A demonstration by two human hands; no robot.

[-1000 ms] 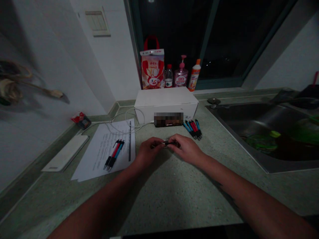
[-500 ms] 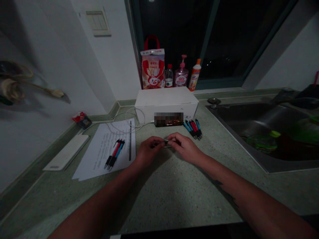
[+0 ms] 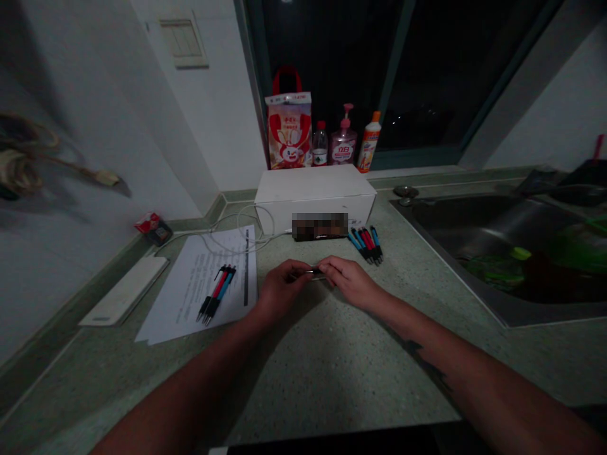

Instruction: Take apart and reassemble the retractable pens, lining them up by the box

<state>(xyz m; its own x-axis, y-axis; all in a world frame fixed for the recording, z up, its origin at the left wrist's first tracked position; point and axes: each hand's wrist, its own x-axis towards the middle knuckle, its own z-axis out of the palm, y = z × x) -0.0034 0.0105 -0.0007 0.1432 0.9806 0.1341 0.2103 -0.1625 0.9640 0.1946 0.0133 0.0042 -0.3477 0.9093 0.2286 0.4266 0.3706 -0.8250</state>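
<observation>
Watching the left hand (image 3: 282, 292) and right hand (image 3: 349, 283) pinching a small metal piece (image 3: 312, 272) between their fingertips, both nearly closed. Blue and red pens (image 3: 365, 245) are lying beyond them.

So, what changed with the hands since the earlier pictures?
Very little: the right hand has lowered its fingers slightly, and the small metal part stays pinched between it and the left hand; nothing was let go. The pens on the paper sheet and the pens beside the white box stayed as they were.
</observation>
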